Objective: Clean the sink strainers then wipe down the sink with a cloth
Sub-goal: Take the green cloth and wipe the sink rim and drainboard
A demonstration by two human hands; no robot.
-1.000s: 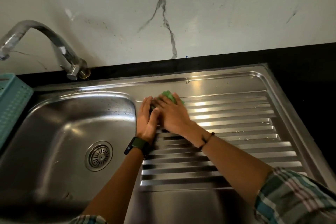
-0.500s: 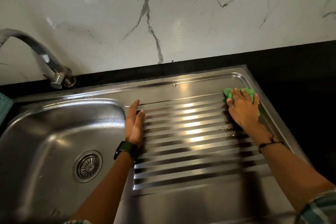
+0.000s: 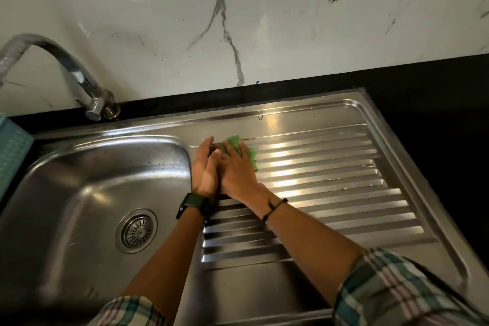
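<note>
A green cloth [image 3: 250,152] lies at the far left end of the ribbed steel drainboard [image 3: 330,167]. My right hand [image 3: 236,169] lies flat on top of it, fingers straight, pressing it down. My left hand [image 3: 205,169] stands on its edge right beside the right hand, fingers straight, at the rim between drainboard and sink basin [image 3: 79,193]. It holds nothing. A round strainer [image 3: 136,231] sits in the drain at the basin's bottom.
A curved chrome tap [image 3: 79,79] rises at the back left. A teal basket [image 3: 12,153] stands at the left edge. Black countertop [image 3: 436,103] borders the sink, with a marble wall [image 3: 238,21] behind.
My right hand has slid the green cloth from the drainboard's far right corner back to its left end, next to my left hand. The left hand has stayed put.
</note>
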